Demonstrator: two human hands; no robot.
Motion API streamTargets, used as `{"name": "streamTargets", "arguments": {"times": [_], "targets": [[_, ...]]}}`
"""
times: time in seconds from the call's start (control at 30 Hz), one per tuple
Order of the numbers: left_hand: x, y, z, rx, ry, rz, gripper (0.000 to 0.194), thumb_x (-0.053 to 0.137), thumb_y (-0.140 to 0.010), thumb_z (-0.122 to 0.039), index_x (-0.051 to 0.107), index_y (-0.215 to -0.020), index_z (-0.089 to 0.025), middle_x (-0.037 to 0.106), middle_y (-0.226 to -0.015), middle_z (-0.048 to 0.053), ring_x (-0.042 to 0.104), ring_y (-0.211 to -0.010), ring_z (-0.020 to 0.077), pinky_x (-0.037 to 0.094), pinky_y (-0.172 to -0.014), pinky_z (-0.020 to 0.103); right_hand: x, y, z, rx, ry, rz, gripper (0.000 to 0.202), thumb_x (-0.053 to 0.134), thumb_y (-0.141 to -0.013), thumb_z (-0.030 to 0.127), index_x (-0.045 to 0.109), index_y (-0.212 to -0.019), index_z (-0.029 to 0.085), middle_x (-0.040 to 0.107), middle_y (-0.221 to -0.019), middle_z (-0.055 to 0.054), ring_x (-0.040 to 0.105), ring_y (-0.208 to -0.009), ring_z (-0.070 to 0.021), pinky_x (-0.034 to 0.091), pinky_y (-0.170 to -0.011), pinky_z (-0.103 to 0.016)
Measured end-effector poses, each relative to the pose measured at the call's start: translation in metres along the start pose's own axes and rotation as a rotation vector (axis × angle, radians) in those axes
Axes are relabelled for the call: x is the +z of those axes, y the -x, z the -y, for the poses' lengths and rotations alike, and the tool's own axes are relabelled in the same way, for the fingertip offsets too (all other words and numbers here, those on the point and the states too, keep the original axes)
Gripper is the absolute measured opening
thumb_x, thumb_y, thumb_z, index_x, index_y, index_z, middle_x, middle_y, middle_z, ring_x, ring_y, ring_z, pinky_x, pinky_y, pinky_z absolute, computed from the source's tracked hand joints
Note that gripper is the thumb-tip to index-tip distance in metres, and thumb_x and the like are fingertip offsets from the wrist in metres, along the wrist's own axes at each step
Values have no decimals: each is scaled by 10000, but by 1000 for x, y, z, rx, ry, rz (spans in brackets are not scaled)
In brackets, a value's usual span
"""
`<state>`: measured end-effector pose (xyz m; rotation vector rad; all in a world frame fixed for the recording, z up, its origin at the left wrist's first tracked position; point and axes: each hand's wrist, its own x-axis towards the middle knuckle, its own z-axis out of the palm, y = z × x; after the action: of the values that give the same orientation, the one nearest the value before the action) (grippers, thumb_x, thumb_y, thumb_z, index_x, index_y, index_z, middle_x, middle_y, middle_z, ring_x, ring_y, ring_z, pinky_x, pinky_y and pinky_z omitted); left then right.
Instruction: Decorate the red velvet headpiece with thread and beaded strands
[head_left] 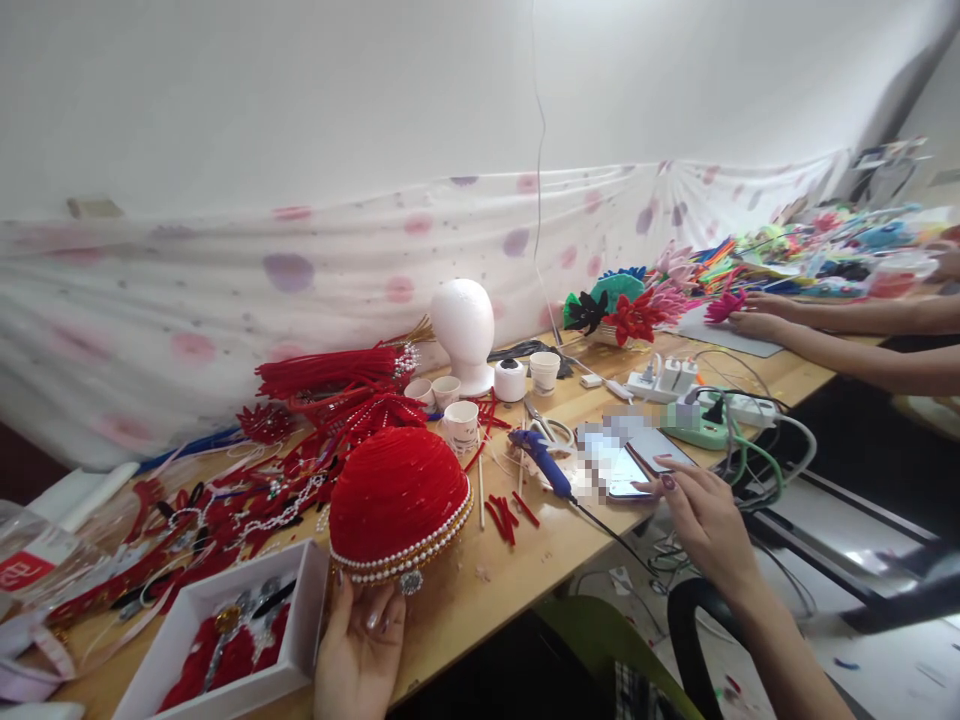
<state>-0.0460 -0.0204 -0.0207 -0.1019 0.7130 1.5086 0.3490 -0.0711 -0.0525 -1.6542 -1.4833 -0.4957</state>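
My left hand (361, 645) grips the lower rim of a red domed cap (397, 490), thumb on the outside and fingertips curled under the edge. Rows of white pearls and gold beads run round the rim, with a silvery round ornament (411, 582) at the front. Over the table's right edge, my right hand (701, 520) reaches with fingers stretched out to a smartphone (628, 472) with a lit screen; a fingertip seems to touch it. A blue glue gun (541, 462) lies left of the phone, near short red chenille stems (501, 518).
A white foam head (463, 335) stands behind paper cups (460, 425) and scissors (551, 432). Red stems and bead strings (247, 500) cover the left, beside a white box (296, 640). Power strips (705, 420) and cables lie right. A co-worker's hands (761, 318) hold a pink flower.
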Motion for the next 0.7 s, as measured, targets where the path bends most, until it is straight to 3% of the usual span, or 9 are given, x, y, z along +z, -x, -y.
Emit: {"name": "streamTargets", "arguments": {"times": [0.23,0.37,0.53,0.7], "targets": [[-1,1,0,11,10,28,222,529,-900,-150,584,-687,-189,480,-530,-44,399,-379,90,414,-371,209,3,14,0,-7,-12,-66,478,330,-1050,365,680,-758,222,723,-1009,-108,651,-1026,-278,446,-927,-445],[-1,3,0,7,18,39,224,536,-895,-160,572,-676,-190,474,-529,-46,395,-376,88,394,-362,206,15,14,-9,24,21,-27,424,357,-1034,472,659,-1042,174,695,-1091,-156,638,-1072,-335,467,-908,-480],[-1,2,1,13,10,42,168,628,-826,-161,560,-676,-195,466,-525,-58,394,-381,87,394,-372,207,23,16,-7,48,50,-49,653,423,-970,631,427,-1374,118,589,-1278,-229,584,-1161,-398,421,-976,-554],[-2,-1,1,18,-11,59,166,707,-763,-155,559,-703,-200,470,-543,-72,382,-394,74,390,-394,200,22,16,1,43,63,-79,796,449,-942,664,243,-1486,120,559,-1306,-236,580,-1177,-387,329,-1047,-582]]}}
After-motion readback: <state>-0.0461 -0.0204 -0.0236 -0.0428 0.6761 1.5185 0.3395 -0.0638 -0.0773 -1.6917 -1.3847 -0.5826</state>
